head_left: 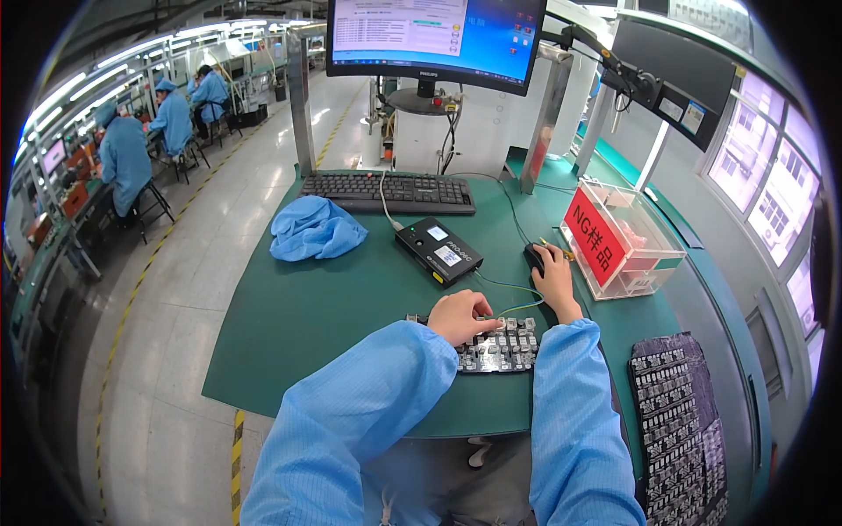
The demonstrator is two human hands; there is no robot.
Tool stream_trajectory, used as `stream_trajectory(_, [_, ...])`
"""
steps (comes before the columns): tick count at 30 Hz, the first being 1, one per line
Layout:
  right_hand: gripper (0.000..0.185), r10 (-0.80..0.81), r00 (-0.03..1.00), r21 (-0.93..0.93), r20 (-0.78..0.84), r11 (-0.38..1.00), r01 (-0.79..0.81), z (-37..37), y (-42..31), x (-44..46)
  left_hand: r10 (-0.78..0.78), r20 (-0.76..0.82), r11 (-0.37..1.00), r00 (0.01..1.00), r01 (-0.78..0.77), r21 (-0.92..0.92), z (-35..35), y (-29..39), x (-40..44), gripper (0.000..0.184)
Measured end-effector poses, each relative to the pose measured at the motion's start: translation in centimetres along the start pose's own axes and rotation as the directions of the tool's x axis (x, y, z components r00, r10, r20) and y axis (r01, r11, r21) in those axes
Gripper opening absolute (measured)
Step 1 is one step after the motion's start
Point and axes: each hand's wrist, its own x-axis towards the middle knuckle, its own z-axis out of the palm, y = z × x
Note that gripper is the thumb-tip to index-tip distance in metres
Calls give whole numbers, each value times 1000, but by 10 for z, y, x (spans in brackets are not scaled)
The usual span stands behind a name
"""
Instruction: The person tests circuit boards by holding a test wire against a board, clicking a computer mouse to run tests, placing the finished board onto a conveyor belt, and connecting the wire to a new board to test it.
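My left hand (460, 317) rests over a panel of small electronic modules (498, 355) near the front of the green table. Its fingers are curled and closed at the panel's upper edge. Whatever they pinch is hidden or too small to name. A thin green-yellow cable (524, 307) loops from a black tester box (438, 252) toward those fingertips. Over a black computer mouse (532, 256), to the right, my right hand (554, 279) is wrapped. The tester box, with a small lit screen, lies just beyond my left hand.
A black keyboard (390, 193) and crumpled blue cloth (316, 230) lie farther back, below a monitor (434, 39). A clear box with a red label (596, 237) stands right of the mouse. Stacked module panels (675, 421) lie at lower right. Several co-workers sit at far left.
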Motion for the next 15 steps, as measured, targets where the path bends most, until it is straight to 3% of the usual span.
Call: stream_trajectory(15, [49,-3,1000,-7,-3,1000,3,2,2,0,8,-8,1000,1000,-8,2,0,1,-1,34])
